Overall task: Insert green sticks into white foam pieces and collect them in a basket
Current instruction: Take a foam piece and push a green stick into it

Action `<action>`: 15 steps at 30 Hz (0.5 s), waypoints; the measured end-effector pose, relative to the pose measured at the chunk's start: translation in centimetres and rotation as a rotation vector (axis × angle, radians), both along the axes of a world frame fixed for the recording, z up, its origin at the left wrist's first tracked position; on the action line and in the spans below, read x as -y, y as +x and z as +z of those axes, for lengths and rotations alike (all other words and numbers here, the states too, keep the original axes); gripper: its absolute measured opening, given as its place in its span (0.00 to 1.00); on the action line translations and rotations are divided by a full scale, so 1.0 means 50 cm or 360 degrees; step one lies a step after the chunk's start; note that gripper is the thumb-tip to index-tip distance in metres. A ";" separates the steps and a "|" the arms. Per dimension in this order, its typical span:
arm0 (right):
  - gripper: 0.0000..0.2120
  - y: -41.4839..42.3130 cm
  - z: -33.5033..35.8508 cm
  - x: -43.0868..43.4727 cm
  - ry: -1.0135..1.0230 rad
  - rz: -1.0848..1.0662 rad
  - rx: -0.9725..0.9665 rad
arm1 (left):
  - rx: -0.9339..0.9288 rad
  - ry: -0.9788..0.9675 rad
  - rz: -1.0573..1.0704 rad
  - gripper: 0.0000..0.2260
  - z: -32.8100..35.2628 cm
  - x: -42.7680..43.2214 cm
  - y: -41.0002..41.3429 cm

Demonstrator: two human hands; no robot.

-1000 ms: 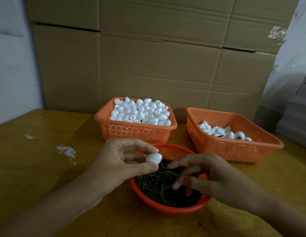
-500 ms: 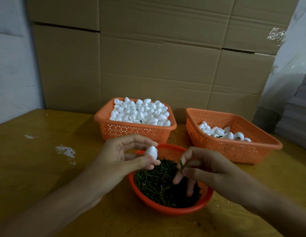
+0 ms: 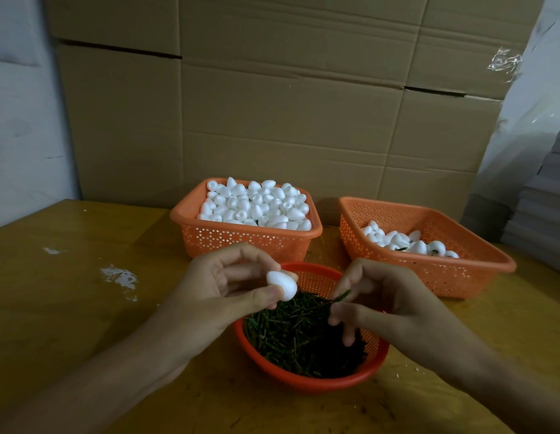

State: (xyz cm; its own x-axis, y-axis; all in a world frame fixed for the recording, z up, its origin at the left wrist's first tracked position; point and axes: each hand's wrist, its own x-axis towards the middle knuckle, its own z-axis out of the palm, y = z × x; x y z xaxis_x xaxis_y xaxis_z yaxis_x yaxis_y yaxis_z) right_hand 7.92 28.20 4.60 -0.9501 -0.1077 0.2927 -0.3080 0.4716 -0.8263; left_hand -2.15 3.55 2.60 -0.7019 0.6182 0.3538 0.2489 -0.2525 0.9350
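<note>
My left hand [image 3: 222, 286] pinches a white egg-shaped foam piece [image 3: 282, 285] between thumb and fingers, above the left rim of a round red basket [image 3: 306, 382] full of green sticks [image 3: 297, 336]. My right hand [image 3: 382, 299] pinches a single green stick [image 3: 340, 296] above the same basket, its tip pointing left toward the foam piece, a short gap away. An orange basket [image 3: 241, 238] heaped with plain foam pieces [image 3: 256, 203] stands behind. A second orange basket [image 3: 435, 270] at the right holds several foam pieces with sticks [image 3: 407, 241].
The baskets stand on a yellow-brown wooden table [image 3: 68, 302] with white paint marks at the left. Large cardboard boxes [image 3: 272, 104] form a wall right behind the baskets. A grey stack [image 3: 541, 208] sits at the far right edge.
My right hand has lifted out of the red basket with one green stick pinched. My left hand turned the foam piece and stayed above the basket's left rim.
</note>
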 end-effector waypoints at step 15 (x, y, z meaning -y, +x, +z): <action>0.09 0.002 -0.021 0.023 -0.0282 -0.0045 -0.0245 | -0.0086 -0.0006 0.0098 0.10 -0.004 -0.002 0.014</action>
